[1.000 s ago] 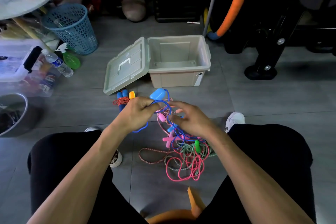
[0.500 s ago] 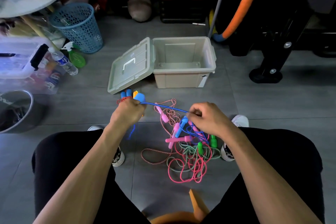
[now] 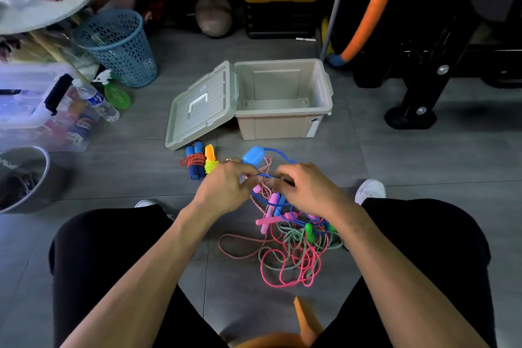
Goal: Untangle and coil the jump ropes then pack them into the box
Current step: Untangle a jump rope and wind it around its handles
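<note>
you're pinching the blue rope (image 3: pixel 278 151) with your left hand (image 3: pixel 226 188) and right hand (image 3: pixel 308 188), just before the box (image 3: pixel 282 121).

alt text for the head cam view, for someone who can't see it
Both hands, left hand and right hand, pinch a blue jump rope above a tangled pile of ropes on the floor. Beyond stand an open, empty box and two coiled ropes.

The box (image 3: pixel 282 99) sits on the floor (image 3: pixel 423 167) ahead, its lid (image 3: pixel 200 106) leaning open against its left side. Just before the lid lie two coiled ropes (image 3: pixel 199 162). Nearer, between the knees, the tangled ropes (image 3: pixel 288 246) sprawl, both hands above them; a basket (image 3: pixel 115 45) stands far left.
</note>
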